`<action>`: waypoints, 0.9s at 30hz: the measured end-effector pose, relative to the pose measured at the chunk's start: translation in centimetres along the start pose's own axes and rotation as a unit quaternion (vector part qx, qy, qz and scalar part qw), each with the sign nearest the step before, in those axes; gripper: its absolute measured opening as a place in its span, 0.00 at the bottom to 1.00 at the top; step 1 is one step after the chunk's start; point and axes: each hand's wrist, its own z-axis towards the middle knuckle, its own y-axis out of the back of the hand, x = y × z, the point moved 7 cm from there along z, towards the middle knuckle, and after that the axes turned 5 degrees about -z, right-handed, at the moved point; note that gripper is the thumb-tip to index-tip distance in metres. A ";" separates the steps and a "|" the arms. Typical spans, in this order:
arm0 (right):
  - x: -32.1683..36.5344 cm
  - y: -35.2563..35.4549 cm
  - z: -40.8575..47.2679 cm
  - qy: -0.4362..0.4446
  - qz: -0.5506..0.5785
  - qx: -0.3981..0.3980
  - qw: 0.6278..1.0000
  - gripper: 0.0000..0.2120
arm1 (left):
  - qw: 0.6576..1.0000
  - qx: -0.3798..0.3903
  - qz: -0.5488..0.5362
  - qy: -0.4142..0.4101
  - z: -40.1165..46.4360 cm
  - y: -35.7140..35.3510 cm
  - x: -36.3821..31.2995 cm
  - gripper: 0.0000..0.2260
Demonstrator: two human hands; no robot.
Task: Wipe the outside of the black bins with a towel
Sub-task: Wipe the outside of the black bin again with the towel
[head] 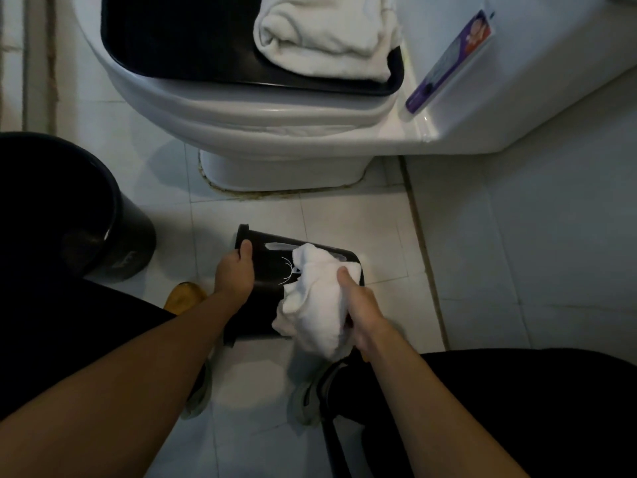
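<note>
two black bins [272,270] [69,208], two white towels [320,298] [327,32], one toilet [275,125], one black tray [172,39]

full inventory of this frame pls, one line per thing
small bin: 1, black, on its side on the floor, held
towel: 1, white, pressed on small bin
big bin: 1, black, upright, left
toilet: 1, white, top centre
tray: 1, black, on toilet lid
folded towel: 1, white, on tray
tube: 1, purple, on the toilet's right ledge
left hand: grips small bin's rim
right hand: grips towel
</note>
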 end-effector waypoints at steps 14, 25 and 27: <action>8.6 1.7 -6.6 0.215 -0.256 -0.275 0.901 0.26 | 1.000 -0.012 -0.002 -0.002 -1.8 0.9 0.4 0.12; 0.8 -2.2 -1.9 0.168 -0.378 -0.153 0.898 0.39 | 0.999 0.000 0.023 0.035 -0.5 0.1 1.5 0.14; 0.3 -3.2 -1.9 0.164 -0.426 -0.145 0.878 0.45 | 0.999 -0.009 0.008 0.053 -0.4 0.1 1.3 0.13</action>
